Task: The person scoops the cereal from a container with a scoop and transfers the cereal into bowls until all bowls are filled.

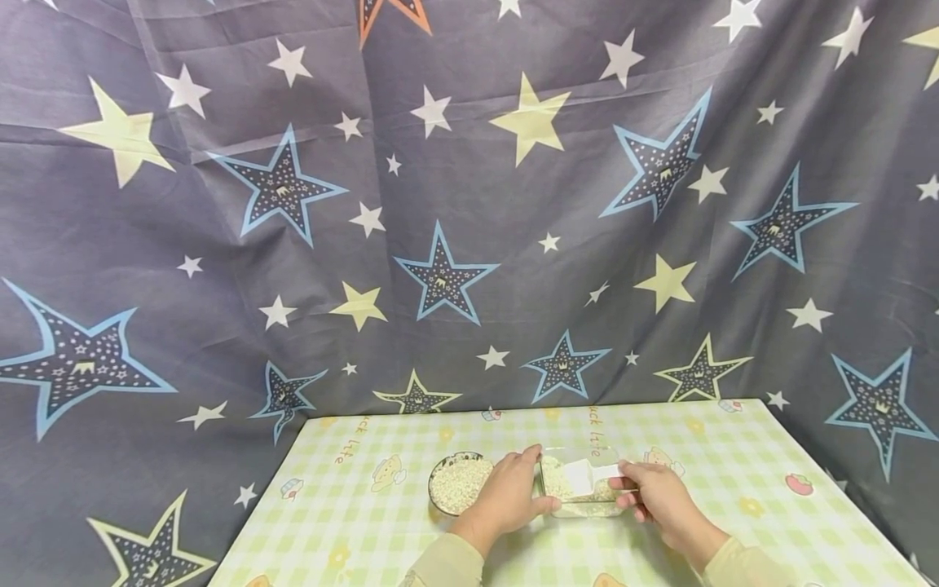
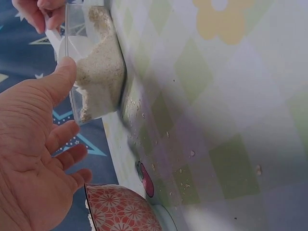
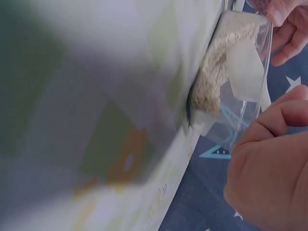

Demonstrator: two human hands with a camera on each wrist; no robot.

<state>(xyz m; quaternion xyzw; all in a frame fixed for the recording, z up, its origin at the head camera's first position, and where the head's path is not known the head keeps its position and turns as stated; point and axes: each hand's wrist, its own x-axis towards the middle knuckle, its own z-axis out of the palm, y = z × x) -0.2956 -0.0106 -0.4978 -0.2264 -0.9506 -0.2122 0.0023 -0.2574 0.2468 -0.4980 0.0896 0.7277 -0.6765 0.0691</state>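
A clear rectangular container [image 1: 584, 509] stands on the table, partly filled with pale oat flakes [image 2: 103, 67]. My left hand [image 1: 509, 492] spans its left end, thumb at the near corner and forefinger toward the far one; the other fingers hang loosely spread in the left wrist view. My right hand [image 1: 660, 497] pinches the handle of a white scoop [image 1: 579, 477] at the container's right side. The scoop's head lies inside the container, over the flakes [image 3: 209, 79]. Left of my left hand sits a bowl [image 1: 435, 499] heaped with similar flakes, its outside red-patterned in the left wrist view.
A green-and-white checked cloth [image 1: 352, 522] with printed pictures covers the table [image 1: 741, 424]. Small loose flakes [image 2: 192, 154] are scattered between the bowl and the container. A dark star-printed curtain [image 1: 469, 196] hangs behind the table and along its sides.
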